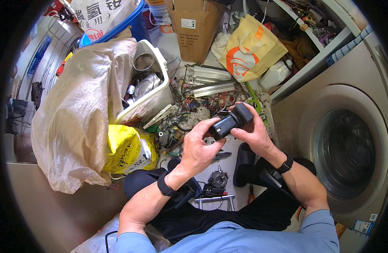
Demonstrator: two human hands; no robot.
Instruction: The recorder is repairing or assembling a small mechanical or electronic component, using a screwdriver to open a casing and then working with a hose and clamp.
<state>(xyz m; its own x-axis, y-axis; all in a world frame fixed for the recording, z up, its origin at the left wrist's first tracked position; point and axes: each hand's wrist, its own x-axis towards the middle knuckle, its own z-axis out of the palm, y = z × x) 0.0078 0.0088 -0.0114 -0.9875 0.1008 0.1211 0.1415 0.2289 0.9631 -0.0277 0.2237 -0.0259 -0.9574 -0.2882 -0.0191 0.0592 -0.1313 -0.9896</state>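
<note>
Between both hands, above the littered floor, is a black plastic device [230,123] with a rounded body and a wider block at its far right end. My left hand [198,147] pinches the near left end with fingers and thumb. On the other side, my right hand [256,131] is closed round the wider end, its thumb lying along the near side. Below them on the floor sits a dark, round motor-like part [218,179] beside a small metal frame [214,199]. Dark-handled pliers [222,156] lie just beyond that part.
Scrap wires and parts [194,105] cover the floor ahead. At left stand a white bin [154,99] of metal pieces, a large beige sack [82,105] and a yellow bag [128,147]. A cardboard box [196,36] and yellow shopping bag [255,48] stand farther off; a washing machine [299,109] is right.
</note>
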